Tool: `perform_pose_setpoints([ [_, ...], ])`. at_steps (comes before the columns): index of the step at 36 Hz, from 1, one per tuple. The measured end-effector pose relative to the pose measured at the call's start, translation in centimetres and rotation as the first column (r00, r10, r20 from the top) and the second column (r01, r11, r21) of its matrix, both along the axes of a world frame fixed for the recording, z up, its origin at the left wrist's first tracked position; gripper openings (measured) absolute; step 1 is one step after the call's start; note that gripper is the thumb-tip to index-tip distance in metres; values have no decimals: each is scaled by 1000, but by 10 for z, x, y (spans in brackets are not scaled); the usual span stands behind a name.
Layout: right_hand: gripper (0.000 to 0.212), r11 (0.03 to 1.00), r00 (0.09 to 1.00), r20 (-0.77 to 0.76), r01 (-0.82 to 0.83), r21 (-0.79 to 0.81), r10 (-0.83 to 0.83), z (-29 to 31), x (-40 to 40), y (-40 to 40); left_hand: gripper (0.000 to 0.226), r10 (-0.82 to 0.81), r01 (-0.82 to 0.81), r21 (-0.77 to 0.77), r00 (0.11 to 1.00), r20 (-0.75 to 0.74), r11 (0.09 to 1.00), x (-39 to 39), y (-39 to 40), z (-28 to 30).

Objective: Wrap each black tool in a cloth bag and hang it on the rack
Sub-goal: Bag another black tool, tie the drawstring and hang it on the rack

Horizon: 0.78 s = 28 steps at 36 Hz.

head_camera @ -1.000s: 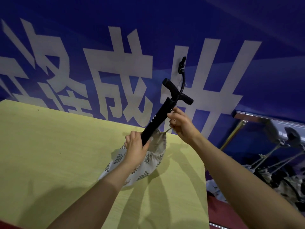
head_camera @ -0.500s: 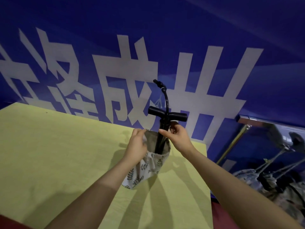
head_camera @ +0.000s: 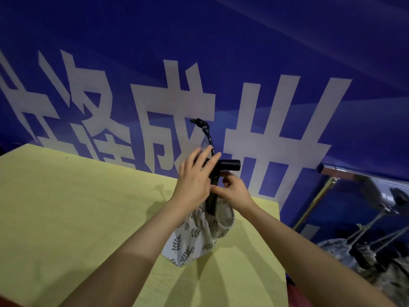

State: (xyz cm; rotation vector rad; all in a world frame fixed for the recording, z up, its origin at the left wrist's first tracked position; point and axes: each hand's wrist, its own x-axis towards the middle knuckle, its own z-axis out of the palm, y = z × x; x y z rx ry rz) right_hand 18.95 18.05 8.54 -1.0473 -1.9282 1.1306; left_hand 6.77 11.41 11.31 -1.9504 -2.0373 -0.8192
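Black tool [head_camera: 212, 196], a T-handled pump with a thin hose curling up from its top, is stood upright with its lower end sunk in the cloth bag [head_camera: 199, 235]; the shaft and crossbar are left sticking out above the bag mouth. Cloth bag is white with a grey leaf print, is seated on the yellow table [head_camera: 77, 207] near its far right corner, and its gathered mouth is seen loose around the shaft. Left hand [head_camera: 194, 180] is held against the left side of the shaft just under the crossbar, fingers straight and spread, nothing gripped. Right hand [head_camera: 232, 189] is placed just right of the shaft, fingers curled with thumb and forefinger pinched together at the shaft; whether the tool or a bag cord is pinched cannot be told. Both hands are kept above the bag mouth. Blue banner [head_camera: 287, 63] with large white characters is hung behind. Rack [head_camera: 314, 200] with bagged items is seen at right, dim.
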Motion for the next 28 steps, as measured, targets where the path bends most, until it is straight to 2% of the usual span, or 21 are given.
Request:
perform_pose_setpoints([
  [4, 41, 993, 997, -47, -67, -94, 63, 6, 7, 1, 58, -38, 36, -62, 998, -43, 997, -4, 6, 3],
  [7, 37, 975, 989, -6, -147, -169, 148, 9, 17, 6, 48, -28, 27, -51, 999, -20, 998, -5, 8, 2],
  [9, 36, 974, 988, -7, -154, -165, 155, 10, 23, 11, 45, -26, 26, -47, 1000, 0, 999, -6, 9, 2],
  [13, 44, 997, 999, -33, -34, -63, 32, 16, 29, 20, 42, -16, 13, -83, 999, -36, 996, -8, 11, 1],
  [17, 36, 997, 999, 40, 3, 81, -6, 21, 30, 29, 50, 30, -31, -71, 999, -28, 997, -6, 14, -1],
  [22, 35, 981, 985, -99, 155, 119, -144, 36, 29, 40, 42, 29, -29, -6, 999, -15, 1000, -5, 16, -2],
  [28, 38, 908, 970, -175, 224, 353, -171, 73, 25, 43, 40, -51, 52, -4, 986, -156, 999, -7, 20, 5],
])
